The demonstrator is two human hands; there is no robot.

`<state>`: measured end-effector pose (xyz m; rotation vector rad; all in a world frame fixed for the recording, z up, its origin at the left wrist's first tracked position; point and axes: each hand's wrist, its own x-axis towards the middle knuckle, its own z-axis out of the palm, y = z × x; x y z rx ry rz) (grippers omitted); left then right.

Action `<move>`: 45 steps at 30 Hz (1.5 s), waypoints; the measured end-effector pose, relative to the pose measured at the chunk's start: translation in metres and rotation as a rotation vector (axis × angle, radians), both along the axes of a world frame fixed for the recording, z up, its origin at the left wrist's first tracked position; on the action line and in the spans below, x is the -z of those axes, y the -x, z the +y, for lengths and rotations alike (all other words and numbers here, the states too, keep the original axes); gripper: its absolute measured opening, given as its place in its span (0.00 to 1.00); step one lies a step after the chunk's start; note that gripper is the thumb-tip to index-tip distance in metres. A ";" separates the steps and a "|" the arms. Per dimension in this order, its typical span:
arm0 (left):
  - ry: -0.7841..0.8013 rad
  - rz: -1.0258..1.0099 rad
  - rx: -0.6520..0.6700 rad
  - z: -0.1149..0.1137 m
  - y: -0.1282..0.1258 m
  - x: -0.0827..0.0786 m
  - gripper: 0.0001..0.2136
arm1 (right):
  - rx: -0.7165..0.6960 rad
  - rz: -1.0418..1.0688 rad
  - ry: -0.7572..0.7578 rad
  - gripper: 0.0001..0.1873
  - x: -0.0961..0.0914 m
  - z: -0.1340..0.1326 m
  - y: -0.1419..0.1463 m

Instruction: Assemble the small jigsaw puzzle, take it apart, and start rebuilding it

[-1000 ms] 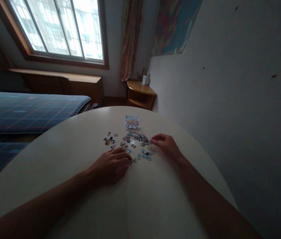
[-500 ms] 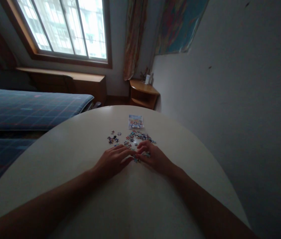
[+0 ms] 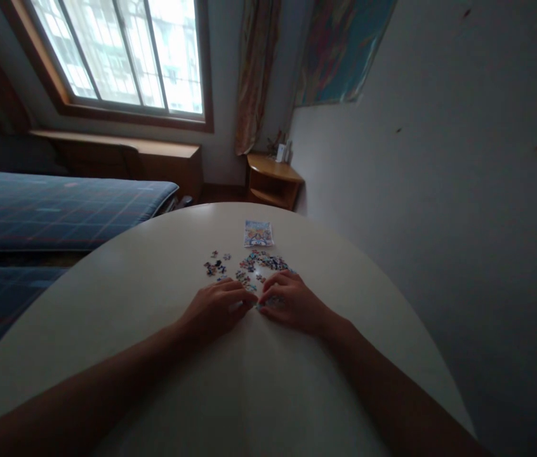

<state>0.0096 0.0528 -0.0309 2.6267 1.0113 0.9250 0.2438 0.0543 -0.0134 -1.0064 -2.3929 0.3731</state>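
My left hand (image 3: 216, 309) and my right hand (image 3: 296, 303) meet low over the table, their fingertips almost touching. Between them, small light-blue jigsaw pieces (image 3: 258, 306) show in part, with the fingers of both hands closed on them. More joined pieces (image 3: 275, 299) lie partly under my right hand. Just beyond the fingers is a heap of loose jigsaw pieces (image 3: 265, 259). A smaller, darker group of pieces (image 3: 215, 266) is spread out past my left hand. The picture sheet (image 3: 258, 234) lies flat behind the heap.
The round white table (image 3: 164, 266) fills the foreground. To the left is a bed with a blue checked mattress (image 3: 59, 209). A wooden corner shelf (image 3: 275, 168) stands past the far edge, and a white wall (image 3: 421, 209) runs along the right.
Both hands have drawn slightly nearer to me, and their fingertips have lowered onto the pieces. The fingers of my left hand are more curled. The heap and the picture sheet stay put.
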 end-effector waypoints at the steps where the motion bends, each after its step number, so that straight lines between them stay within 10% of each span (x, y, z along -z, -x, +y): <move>1: 0.009 0.010 0.003 0.001 0.000 0.000 0.07 | 0.009 -0.009 0.013 0.05 0.000 0.001 -0.001; 16: 0.038 0.069 0.039 0.003 0.001 0.002 0.06 | 0.052 -0.018 0.147 0.07 -0.011 0.010 -0.023; 24: 0.005 0.061 0.066 0.003 0.005 0.000 0.03 | 0.649 0.119 0.074 0.09 0.006 0.038 -0.062; 45: -0.025 0.104 0.021 0.001 0.004 0.000 0.04 | 0.606 -0.026 0.046 0.12 0.012 0.035 -0.047</move>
